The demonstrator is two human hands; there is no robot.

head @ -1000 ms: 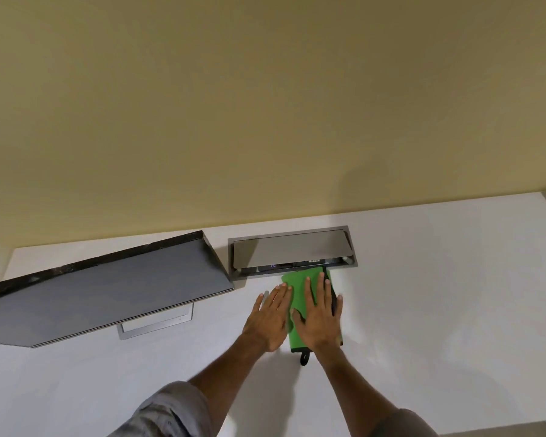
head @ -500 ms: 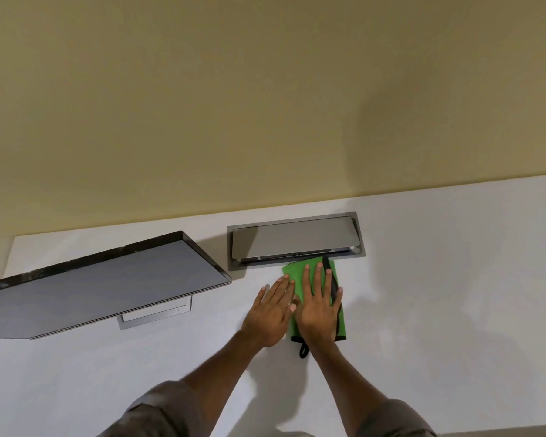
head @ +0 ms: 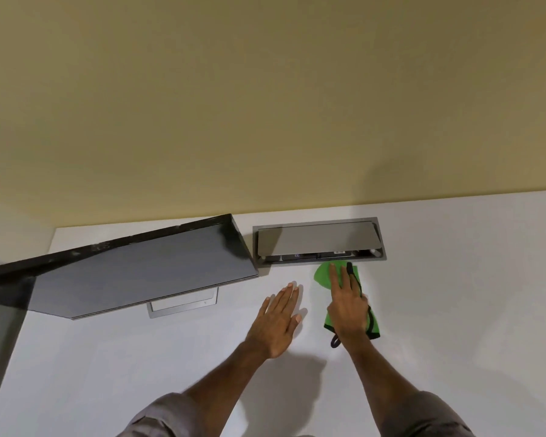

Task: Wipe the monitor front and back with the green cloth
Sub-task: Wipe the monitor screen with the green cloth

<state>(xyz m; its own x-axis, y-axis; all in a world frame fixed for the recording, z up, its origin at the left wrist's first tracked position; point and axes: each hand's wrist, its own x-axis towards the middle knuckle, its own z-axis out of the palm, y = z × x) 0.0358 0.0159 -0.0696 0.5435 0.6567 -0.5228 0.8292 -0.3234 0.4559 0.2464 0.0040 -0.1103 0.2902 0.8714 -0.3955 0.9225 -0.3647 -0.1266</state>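
I note: folded green cloth (head: 323, 274) with black trim runs lengthwise toward the wall (head: 265, 105), pressed under the flat, straight-fingered right hand (head: 348, 312); left hand (head: 278, 323) flat alongside, holding nothing.

The upper part of the view is filled by a plain yellowish-beige wall (head: 265, 105), which is met along a straight edge by a white table (head: 454, 310) with a smooth matte top. A grey metal hatch (head: 379, 247) is set flush into the table close to the wall. Its flat lid (head: 317, 239) is tilted up, and a dark slot with small sockets (head: 316, 255) is seen beneath its near edge. The scene is lit softly from above; a faint shadow is cast on the wall above the hatch, and dimmer patches are spread over the table.
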